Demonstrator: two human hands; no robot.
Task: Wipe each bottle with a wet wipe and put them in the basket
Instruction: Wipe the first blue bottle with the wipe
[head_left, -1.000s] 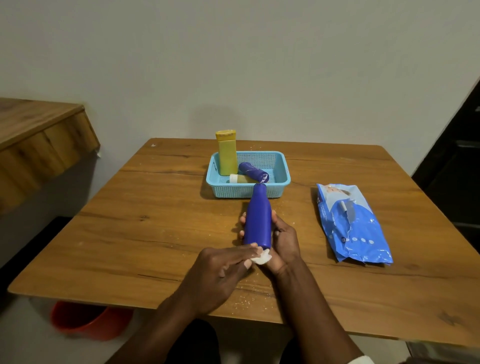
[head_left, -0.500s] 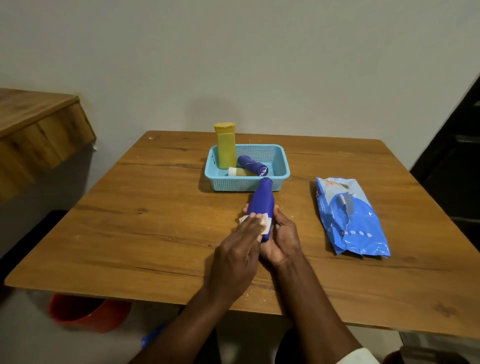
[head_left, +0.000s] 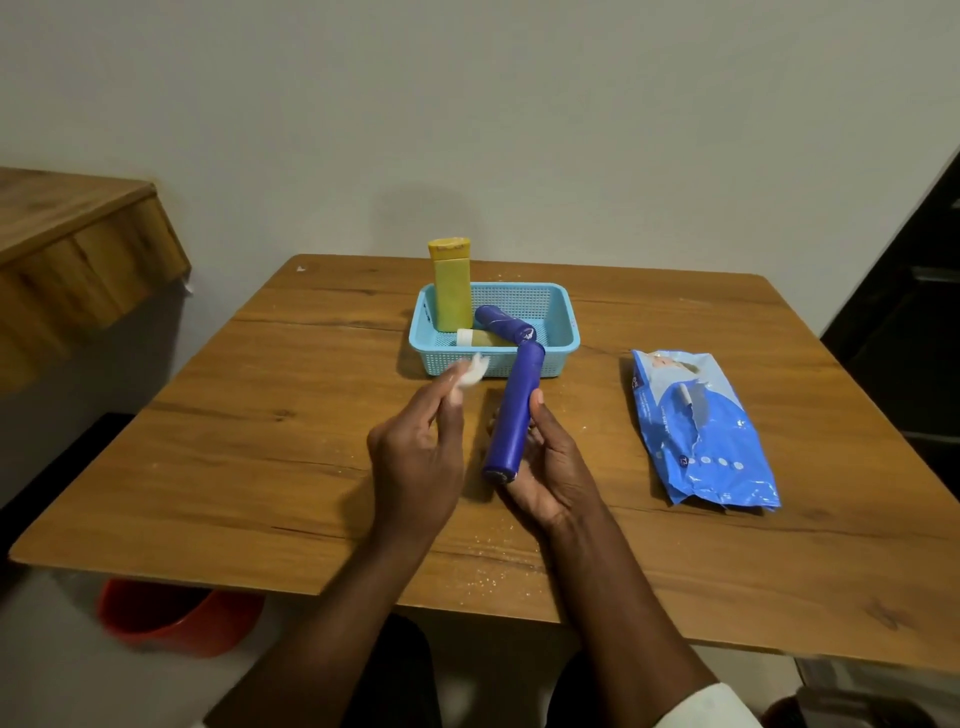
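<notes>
Centre frame, the right hand (head_left: 545, 467) grips the blue bottle (head_left: 511, 410); the left hand (head_left: 415, 457) pinches the wet wipe (head_left: 470, 375) apart from it. Wiping looks finished; next, into the basket (head_left: 563, 332).

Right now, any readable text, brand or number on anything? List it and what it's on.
None legible.
Wipes pack: pale print down its left edge and a small round mark near the bottom, too blurred to read.
Small blue bottle in the basket: pale logo at its end, unreadable.
Held blue bottle, yellow bottle: no text visible.
</notes>
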